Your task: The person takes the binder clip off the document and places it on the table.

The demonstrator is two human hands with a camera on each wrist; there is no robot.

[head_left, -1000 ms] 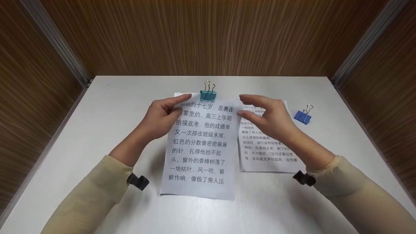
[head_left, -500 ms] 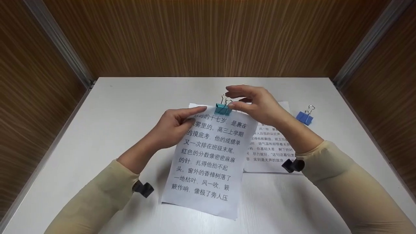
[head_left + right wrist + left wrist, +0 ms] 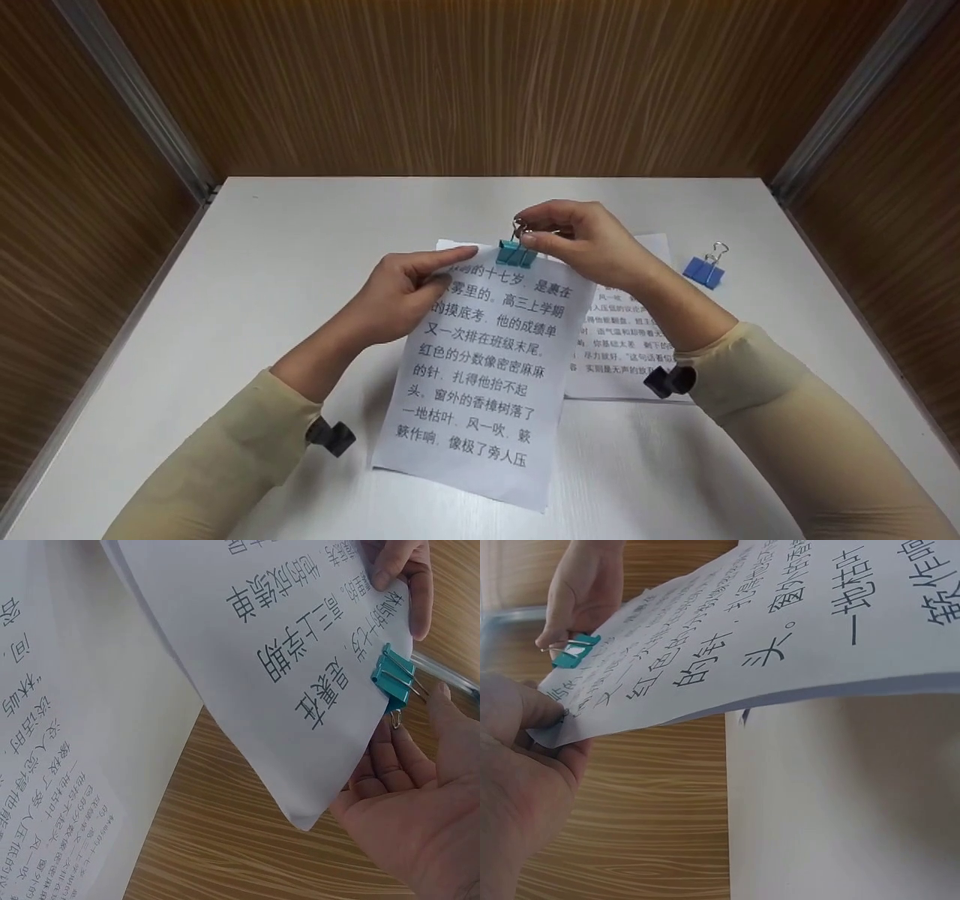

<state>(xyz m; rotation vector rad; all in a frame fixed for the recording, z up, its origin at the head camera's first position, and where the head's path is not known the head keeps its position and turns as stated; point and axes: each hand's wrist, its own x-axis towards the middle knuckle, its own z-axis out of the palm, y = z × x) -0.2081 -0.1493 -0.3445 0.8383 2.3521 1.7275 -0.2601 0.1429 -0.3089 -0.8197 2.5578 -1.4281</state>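
In the head view my left hand (image 3: 401, 296) pinches the upper left corner of a stack of printed paper sheets (image 3: 480, 375), thumb in front and fingers behind, as the left wrist view shows too. A teal binder clip (image 3: 517, 256) bites the middle of the stack's top edge, its wire handles pointing up. My right hand (image 3: 600, 244) pinches those handles, with the thumb (image 3: 444, 694) at the front handle and the other fingers behind. The stack is held raised and tilted over the table, its lower end toward me.
A second printed stack (image 3: 630, 375) lies on the white table (image 3: 300, 225) to the right, partly covered by the held stack and right forearm. A blue binder clip (image 3: 703, 271) lies beyond it. Wood-grain panels (image 3: 480, 90) enclose the table at the back and both sides.
The held stack has moved right and toward me, tilting as it went. My right hand has come in from the right side and taken the teal binder clip's handles.
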